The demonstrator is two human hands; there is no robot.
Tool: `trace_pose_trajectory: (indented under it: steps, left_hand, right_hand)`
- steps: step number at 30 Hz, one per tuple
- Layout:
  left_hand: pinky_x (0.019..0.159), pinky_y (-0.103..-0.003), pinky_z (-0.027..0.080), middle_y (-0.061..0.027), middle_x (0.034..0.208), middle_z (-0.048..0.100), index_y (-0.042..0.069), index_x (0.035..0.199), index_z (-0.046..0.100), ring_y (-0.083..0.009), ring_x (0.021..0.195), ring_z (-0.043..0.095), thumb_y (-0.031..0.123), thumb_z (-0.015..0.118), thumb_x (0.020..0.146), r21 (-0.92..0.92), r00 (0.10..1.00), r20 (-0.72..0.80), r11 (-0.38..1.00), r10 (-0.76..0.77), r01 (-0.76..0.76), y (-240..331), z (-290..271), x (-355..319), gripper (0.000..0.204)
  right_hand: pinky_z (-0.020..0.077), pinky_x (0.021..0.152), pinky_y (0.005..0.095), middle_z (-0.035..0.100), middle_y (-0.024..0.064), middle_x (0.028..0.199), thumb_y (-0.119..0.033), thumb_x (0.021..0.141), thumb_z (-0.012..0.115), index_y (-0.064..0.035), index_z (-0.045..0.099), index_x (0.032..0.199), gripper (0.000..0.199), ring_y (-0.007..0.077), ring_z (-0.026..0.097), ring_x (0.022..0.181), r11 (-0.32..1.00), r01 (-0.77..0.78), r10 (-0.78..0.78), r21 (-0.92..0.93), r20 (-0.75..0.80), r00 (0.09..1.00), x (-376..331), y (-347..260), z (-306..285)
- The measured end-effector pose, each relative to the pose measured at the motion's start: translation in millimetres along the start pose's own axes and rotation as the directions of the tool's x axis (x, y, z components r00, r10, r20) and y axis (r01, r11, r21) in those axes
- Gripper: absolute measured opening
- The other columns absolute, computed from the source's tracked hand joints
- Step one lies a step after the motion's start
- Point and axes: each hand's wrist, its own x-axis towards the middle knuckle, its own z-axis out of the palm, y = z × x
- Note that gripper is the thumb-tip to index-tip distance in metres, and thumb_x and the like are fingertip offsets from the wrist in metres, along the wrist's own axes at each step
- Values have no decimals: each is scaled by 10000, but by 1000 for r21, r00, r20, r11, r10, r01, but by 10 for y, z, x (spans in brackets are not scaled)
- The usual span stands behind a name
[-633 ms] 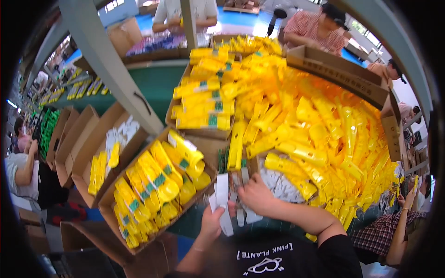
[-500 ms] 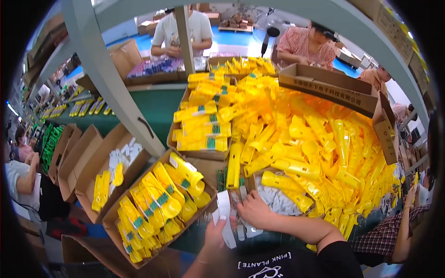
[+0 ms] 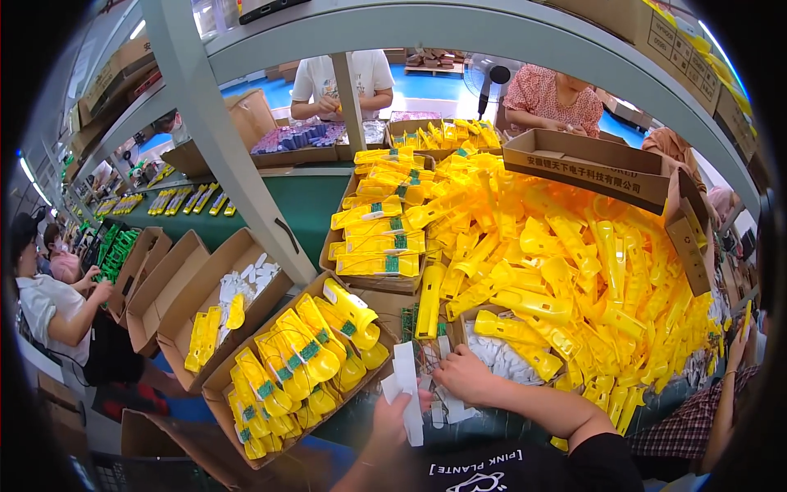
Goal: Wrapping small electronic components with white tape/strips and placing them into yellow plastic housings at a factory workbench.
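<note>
My left hand (image 3: 388,420) is closed on a flat white strip (image 3: 407,381), which stands up out of the fingers with a second white strip crossing it. Just right of it, my right hand (image 3: 466,377) has its fingers bent down over the green table; its fingertips are partly hidden, and I cannot make out what they hold. Small grey-white flat strips (image 3: 443,346) lie at those fingertips, and more pieces lie under the hand. Beyond them a yellow plastic housing (image 3: 429,302) lies beside small green circuit boards (image 3: 408,321).
A large heap of yellow housings (image 3: 566,271) fills the right side. At left stands a cardboard box (image 3: 215,394) of yellow housings with wired green boards. A box (image 3: 471,328) of grey-white pieces sits beside my right hand. A metal post (image 3: 225,156) rises at left. Other people work around the table.
The whole view has shifted, so the scene sits lower and further right. My left hand still holds the white strip, now with a crossing strip showing. My right hand stays over the small pieces.
</note>
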Motion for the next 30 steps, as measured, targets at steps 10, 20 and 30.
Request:
trace_pose_trajectory:
  steps: [10, 20, 30]
  left_hand:
    - [730, -376, 510, -145, 892, 611, -25, 1127, 479, -256, 785, 612, 92, 458, 860, -66, 997, -67, 997, 43, -47, -51, -72, -170, 293]
    - [747, -386, 523, -183, 933, 607, -45, 1107, 481, -273, 825, 621, 24, 424, 854, -43, 984, -134, 992, 116, -123, 47, -223, -144, 269]
    - [698, -294, 502, -109, 931, 606, 1, 1138, 496, -173, 781, 597, 34, 447, 854, 26, 974, 213, 997, -72, 68, -251, 98, -100, 290]
  right_hand:
    - [384, 735, 363, 603, 67, 690, -174, 779, 503, -75, 567, 834, 130, 221, 610, 689, 996, -81, 84, -38, 96, 992, 24, -123, 24]
    - [445, 737, 365, 618, 87, 848, -1, 703, 520, -82, 595, 869, 199, 268, 594, 821, 809, -102, 173, 579, -69, 983, 19, 302, -462]
    - [456, 736, 265, 489, 85, 1139, -33, 690, 673, -57, 570, 756, 124, 172, 548, 899, 618, 116, 85, 777, -213, 973, -288, 147, -606]
